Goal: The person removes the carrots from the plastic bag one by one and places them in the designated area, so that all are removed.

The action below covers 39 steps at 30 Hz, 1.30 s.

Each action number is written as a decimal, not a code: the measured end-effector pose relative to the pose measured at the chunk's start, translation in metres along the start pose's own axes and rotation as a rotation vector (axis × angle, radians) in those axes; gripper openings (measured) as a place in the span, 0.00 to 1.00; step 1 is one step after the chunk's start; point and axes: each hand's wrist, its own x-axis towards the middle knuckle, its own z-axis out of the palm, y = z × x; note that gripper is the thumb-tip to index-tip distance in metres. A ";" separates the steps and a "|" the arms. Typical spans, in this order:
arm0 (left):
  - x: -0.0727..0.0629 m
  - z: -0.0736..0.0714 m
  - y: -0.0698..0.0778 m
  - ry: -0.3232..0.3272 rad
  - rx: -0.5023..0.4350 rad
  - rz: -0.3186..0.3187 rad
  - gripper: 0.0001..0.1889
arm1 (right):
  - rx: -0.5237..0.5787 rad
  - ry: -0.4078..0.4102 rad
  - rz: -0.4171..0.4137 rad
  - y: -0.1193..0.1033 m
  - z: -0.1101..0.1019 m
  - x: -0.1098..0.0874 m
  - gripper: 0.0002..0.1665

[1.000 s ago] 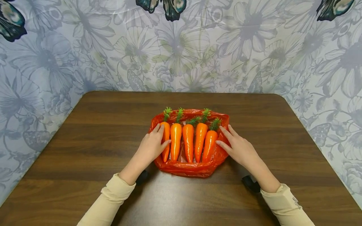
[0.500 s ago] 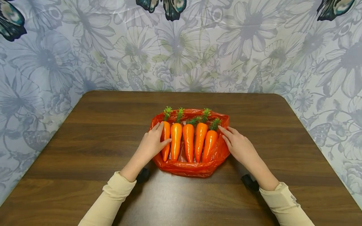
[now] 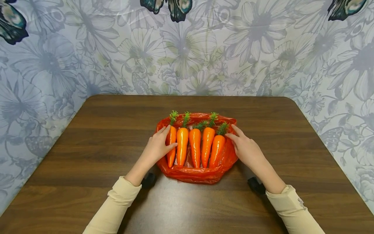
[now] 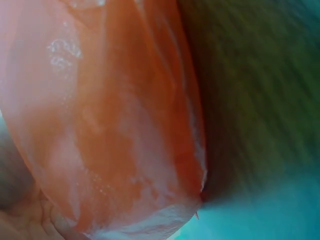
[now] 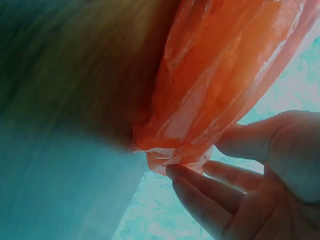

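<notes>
A red plastic bag (image 3: 195, 175) lies on the table in the head view, its rim rolled back. Several glossy orange carrots (image 3: 194, 148) with green tops lie side by side in it. My left hand (image 3: 156, 145) reaches over the bag's left side, fingers fairly straight, its thumb across the leftmost carrot (image 3: 171, 152). At the right side, my right hand (image 3: 248, 148) pinches the bag's edge near the rightmost carrot (image 3: 217, 151). The right wrist view shows thumb and fingers (image 5: 210, 195) about a gathered corner of red plastic (image 5: 185, 120). Red plastic (image 4: 110, 115) hides most of my left hand in the left wrist view.
The brown wooden table (image 3: 122, 117) extends around the bag on all sides. Behind it hangs a floral-patterned wall covering (image 3: 187, 58) with dark butterfly shapes. Dark wrist cameras (image 3: 256, 186) sit under both wrists, close over the tabletop.
My right index finger and thumb have shifted up along the bag's right edge, off the rightmost carrot's side. My left hand has barely moved. The carrots lie in nearly the same places.
</notes>
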 end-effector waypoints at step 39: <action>0.000 0.004 -0.004 0.027 -0.197 -0.095 0.39 | 0.115 0.231 0.024 0.009 0.001 -0.006 0.03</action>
